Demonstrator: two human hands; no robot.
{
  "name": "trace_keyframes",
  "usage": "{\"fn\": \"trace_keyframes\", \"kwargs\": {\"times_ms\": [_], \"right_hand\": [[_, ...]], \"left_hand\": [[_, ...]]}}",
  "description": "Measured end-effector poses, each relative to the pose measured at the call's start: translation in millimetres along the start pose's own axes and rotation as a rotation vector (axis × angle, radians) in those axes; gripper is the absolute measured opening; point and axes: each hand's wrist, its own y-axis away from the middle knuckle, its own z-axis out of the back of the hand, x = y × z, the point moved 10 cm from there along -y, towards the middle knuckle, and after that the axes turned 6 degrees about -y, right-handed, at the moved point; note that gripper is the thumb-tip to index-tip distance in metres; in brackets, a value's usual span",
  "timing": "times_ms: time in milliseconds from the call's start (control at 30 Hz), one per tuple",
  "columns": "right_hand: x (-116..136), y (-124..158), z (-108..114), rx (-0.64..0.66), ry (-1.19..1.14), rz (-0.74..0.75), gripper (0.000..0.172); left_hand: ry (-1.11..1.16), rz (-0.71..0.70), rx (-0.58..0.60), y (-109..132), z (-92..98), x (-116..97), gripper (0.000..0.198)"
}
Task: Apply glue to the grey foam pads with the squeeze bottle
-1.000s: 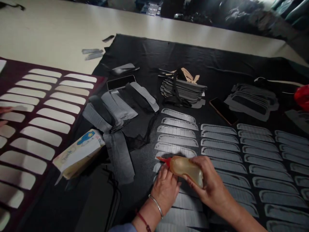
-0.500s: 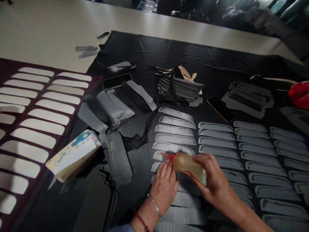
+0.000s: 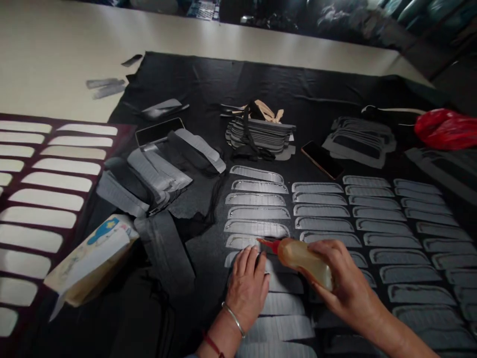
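My right hand (image 3: 345,281) is wrapped around a translucent amber glue bottle (image 3: 307,261), tipped sideways with its red nozzle pointing left. The nozzle tip is over a grey curved fabric piece (image 3: 238,241) in the left column. My left hand (image 3: 248,281) lies flat just below that piece, fingers stretched forward and partly covering the pieces under it. Shiny wet lines run along the curved edges of the grey pieces above, such as this strip (image 3: 257,213). Overlapping plain grey pieces (image 3: 279,328) lie below my left hand.
More columns of grey pieces (image 3: 380,214) extend right. Behind stand a tied stack (image 3: 261,134), a phone (image 3: 322,159), loose cutouts (image 3: 361,144) and a red plastic bag (image 3: 445,129). To the left are a tissue pack (image 3: 93,258), grey bundles (image 3: 156,169) and white pieces on maroon cloth (image 3: 124,132).
The nozzle tip has moved right along the top edge of the same grey piece. My left hand stays flat by it. The whole view has shifted, with table items appearing farther left.
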Motion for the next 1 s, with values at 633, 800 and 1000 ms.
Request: {"fn": "trace_keyframes", "kwargs": {"times_ms": [633, 800, 1000], "right_hand": [[-32, 44, 32, -0.082, 0.059, -0.133, 0.041], [-35, 54, 40, -0.117, 0.075, -0.140, 0.039], [-37, 65, 41, -0.118, 0.073, -0.161, 0.040]], "left_hand": [[-0.047, -0.028, -0.036, 0, -0.9, -4, 0.037], [-0.051, -0.050, -0.030, 0, -0.2, -6, 0.037], [-0.083, -0.082, -0.020, 1, -2.0, -8, 0.038]]}}
